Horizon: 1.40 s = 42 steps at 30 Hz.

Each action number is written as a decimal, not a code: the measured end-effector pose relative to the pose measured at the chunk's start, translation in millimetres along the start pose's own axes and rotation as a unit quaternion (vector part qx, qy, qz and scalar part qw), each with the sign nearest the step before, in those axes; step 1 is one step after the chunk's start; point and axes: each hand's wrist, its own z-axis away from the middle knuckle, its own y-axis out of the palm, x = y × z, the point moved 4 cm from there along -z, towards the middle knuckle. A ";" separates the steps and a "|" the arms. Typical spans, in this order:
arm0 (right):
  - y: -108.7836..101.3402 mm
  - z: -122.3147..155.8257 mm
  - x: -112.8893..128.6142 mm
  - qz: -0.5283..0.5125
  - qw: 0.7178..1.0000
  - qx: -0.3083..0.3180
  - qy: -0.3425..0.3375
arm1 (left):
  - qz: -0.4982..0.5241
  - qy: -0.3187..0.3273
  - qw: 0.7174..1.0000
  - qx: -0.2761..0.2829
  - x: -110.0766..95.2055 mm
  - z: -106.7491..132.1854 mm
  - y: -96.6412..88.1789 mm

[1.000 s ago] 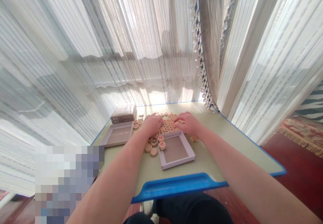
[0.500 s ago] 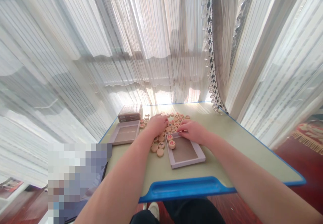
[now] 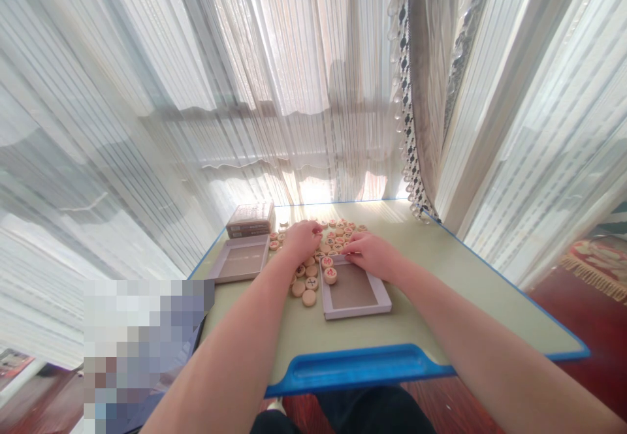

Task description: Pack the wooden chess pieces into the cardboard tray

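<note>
Over the scattered round Chinese chess pieces (image 3: 337,233) is my left hand (image 3: 304,237), its fingers curled together; what they hold, if anything, I cannot make out. My right hand (image 3: 369,251) has its fingers closed at the far rim of a shallow white cardboard box (image 3: 357,313) with a brown inside. Two chess pieces with red characters (image 3: 330,275) sit at that box's left side, one nearer me than the other. More pieces, some blank side up (image 3: 308,298), lie on the table left of the box, partly hidden by my left forearm.
A second shallow box (image 3: 240,261) lies at the left of the pale green table (image 3: 465,290). Behind it stand stacked brown boxes (image 3: 251,218). A blue tray ledge (image 3: 362,367) runs along the near edge. Sheer curtains (image 3: 294,94) hang behind the table.
My left hand has shifted slightly away from me over the pieces. The box at my right hand has moved slightly left and turned a little.
</note>
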 end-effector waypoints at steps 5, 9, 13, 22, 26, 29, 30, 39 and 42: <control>3.1 -7.0 -3.4 -0.019 1.000 -0.013 0.003 | 0.201 -0.073 0.976 -0.039 5.7 -0.9 -4.7; 5.7 -14.9 -6.2 -0.027 0.999 -0.026 0.000 | 0.359 -0.106 0.926 -0.046 1.6 5.8 -11.5; 5.5 -14.9 -5.0 -0.020 0.999 -0.030 -0.002 | 0.451 -0.095 0.888 -0.007 -5.0 15.2 -13.0; -16.2 -1.8 5.4 -0.055 0.983 -0.172 -0.030 | 0.498 -0.068 0.861 0.081 -18.1 23.4 -13.0; -18.5 0.8 10.7 -0.081 0.978 -0.179 -0.072 | 0.547 -0.063 0.829 0.100 -23.4 27.2 -16.6; -15.6 1.6 12.6 -0.075 0.982 -0.161 -0.068 | 0.562 -0.059 0.816 0.118 -26.3 30.8 -17.6; -14.8 1.8 13.1 -0.072 0.983 -0.156 -0.063 | 0.562 -0.056 0.815 0.126 -27.6 31.9 -18.1; -21.2 9.1 14.7 0.032 0.997 -0.059 0.036 | 0.272 -0.080 0.959 0.003 -11.1 27.0 -32.2; -16.5 13.1 18.3 0.051 0.998 0.020 0.026 | 0.156 -0.077 0.985 0.007 -6.3 27.4 -32.1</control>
